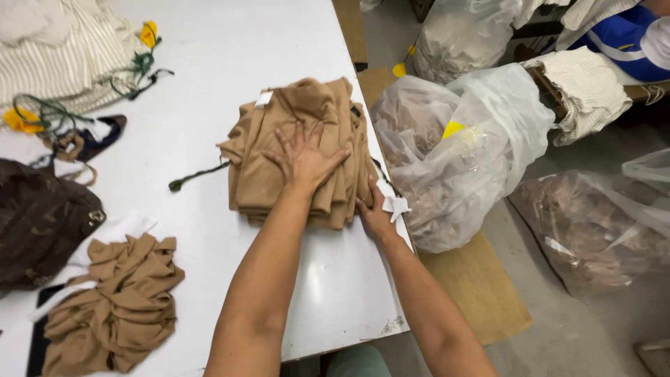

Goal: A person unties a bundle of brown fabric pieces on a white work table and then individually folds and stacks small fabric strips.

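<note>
A stack of folded tan garments lies on the white table near its right edge. My left hand rests flat on top of the stack, fingers spread. My right hand grips the stack's right side at the table edge, next to a small white tag. A white label sticks out at the stack's far left corner.
A crumpled tan garment heap lies at the near left. A dark brown bag sits at the left edge. Striped cream fabric and green cords lie far left. Clear plastic bags of cloth stand on the floor to the right.
</note>
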